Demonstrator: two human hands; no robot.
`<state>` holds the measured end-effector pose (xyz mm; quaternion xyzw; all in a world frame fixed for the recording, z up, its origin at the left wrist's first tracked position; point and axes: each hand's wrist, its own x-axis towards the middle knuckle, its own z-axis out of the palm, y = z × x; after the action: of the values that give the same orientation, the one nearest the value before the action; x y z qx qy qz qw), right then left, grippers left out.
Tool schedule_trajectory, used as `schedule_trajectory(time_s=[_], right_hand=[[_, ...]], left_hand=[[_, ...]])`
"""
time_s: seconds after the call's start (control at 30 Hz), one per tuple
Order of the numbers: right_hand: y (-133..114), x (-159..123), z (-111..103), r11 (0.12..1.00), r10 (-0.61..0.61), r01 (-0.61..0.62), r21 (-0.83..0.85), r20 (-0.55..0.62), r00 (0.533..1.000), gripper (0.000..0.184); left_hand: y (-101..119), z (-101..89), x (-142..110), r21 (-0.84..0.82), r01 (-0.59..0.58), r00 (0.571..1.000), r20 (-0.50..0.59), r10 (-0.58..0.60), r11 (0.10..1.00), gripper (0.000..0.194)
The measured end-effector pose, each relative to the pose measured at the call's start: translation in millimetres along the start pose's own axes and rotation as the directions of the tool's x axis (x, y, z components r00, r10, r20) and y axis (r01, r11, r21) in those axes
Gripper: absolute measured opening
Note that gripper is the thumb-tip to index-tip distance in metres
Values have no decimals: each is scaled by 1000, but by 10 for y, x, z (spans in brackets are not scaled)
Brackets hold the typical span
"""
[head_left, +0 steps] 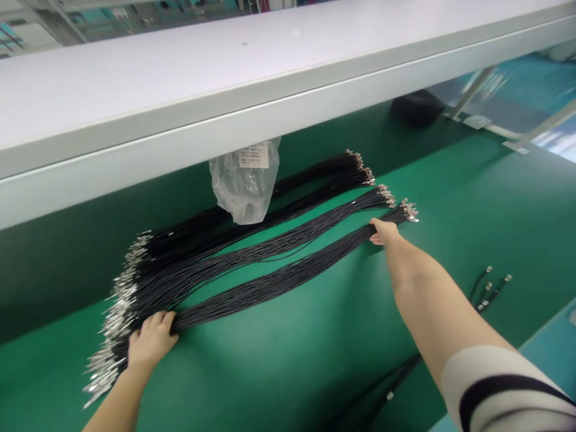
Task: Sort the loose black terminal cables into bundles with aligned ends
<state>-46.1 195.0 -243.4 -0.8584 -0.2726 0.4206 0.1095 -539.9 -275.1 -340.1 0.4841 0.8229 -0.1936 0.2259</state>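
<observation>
A long bundle of black cables (279, 280) stretches across the green mat, the nearest of several lying side by side. My left hand (152, 339) wraps around its left end, close to a row of silvery metal tips (105, 366). Near the other end, my right hand (384, 232) grips the same bundle just short of its small coppery connectors (408, 210). Behind it lies another cable bundle (288, 237), with further black bundles (315, 171) beyond, partly covered by a clear plastic bag (245, 186). The palms and some fingers of both hands are hidden.
A white shelf (270, 66) crosses above the green work surface (292, 354). Loose black cables (488, 291) lie to the right, and more (391, 384) run under my right arm. A dark rounded object (417, 108) sits at the back right, near metal supports (472, 90).
</observation>
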Motion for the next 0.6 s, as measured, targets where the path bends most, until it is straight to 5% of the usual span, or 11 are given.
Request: schedule_trajectory(time_s=[0.13,0.27,0.43,0.6], right_hand=[[-13,-70,-183,972,106,-90,-218,62,992,54],[88,-123,-414,959,50,-11,-284,130,990,66],[329,-61,-756,953,-167,177,-247,60,984,45],[661,-139,-909,888,-360,345,-303,8,933,21]], left_hand=[[83,-55,-60,-10,-13,1000,-21,13,1000,59],[317,-201,-183,15,-90,981,-170,91,996,59],[794,-333,-315,33,-162,952,-258,165,986,56],[1184,-345,-296,-3,-112,958,-265,107,994,54]])
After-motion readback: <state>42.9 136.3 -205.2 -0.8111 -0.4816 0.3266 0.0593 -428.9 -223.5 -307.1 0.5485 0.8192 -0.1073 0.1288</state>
